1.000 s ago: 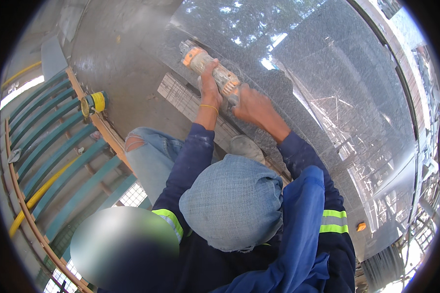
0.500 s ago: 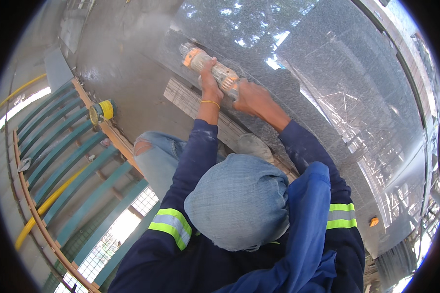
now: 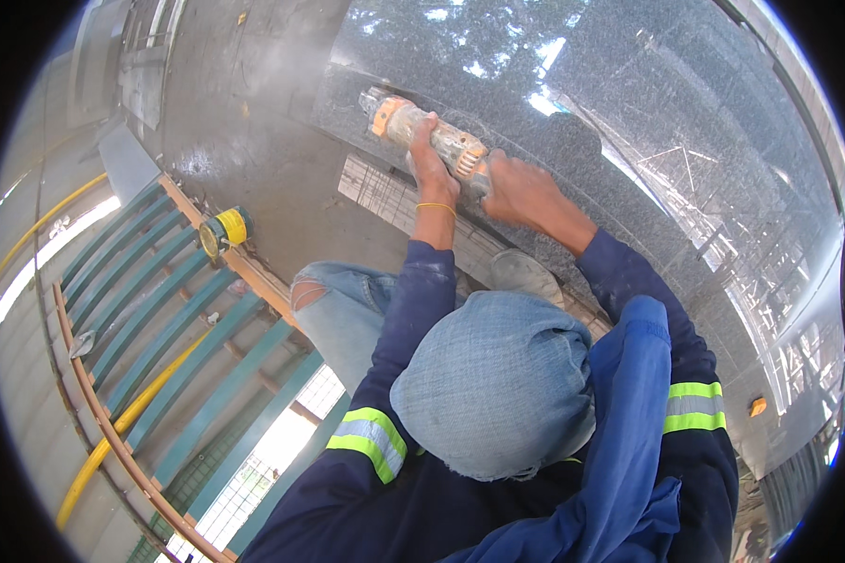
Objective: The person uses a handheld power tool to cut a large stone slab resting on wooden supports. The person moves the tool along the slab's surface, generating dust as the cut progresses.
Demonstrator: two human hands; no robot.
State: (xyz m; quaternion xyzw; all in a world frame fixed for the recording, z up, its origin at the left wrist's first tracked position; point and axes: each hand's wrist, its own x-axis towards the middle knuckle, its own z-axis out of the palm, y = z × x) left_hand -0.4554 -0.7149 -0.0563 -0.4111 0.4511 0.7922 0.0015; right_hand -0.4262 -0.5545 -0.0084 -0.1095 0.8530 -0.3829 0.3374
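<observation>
Both my hands grip a dusty orange-and-grey angle grinder [image 3: 446, 141]. My left hand [image 3: 432, 178] is wrapped round the middle of its body, thumb along the top. Behind it, my right hand [image 3: 528, 195] is closed round the rear end. The grinder's head points to the far left, at the edge of a glossy dark stone slab [image 3: 554, 155]. Pale dust hangs beyond the head. The disc itself cannot be made out.
Blue-green slats [image 3: 183, 352] in a wooden frame lie on the left, with a yellow hose [image 3: 141, 403] across them. A yellow-banded tin [image 3: 225, 231] sits at the frame's edge. A small orange object [image 3: 758, 406] is on the right. A pale plank [image 3: 376, 192] runs below the slab.
The whole view has shifted, so everything appears farther right. Both hands keep the same grip on the grinder, which stays at the slab's edge.
</observation>
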